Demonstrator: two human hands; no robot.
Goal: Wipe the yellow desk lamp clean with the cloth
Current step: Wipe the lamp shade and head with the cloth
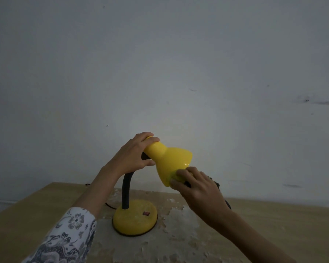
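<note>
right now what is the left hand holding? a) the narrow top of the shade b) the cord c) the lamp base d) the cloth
a: the left hand grips the narrow top end of the yellow shade, while the right hand presses the cloth near the shade's rim and the base sits untouched on the table.

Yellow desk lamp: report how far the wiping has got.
Nothing looks finished yet. In hand: the left hand grips the shade's narrow end while the right hand presses a cloth to its lower rim. Left: the black neck and the base, which looks speckled with dirt.
</note>
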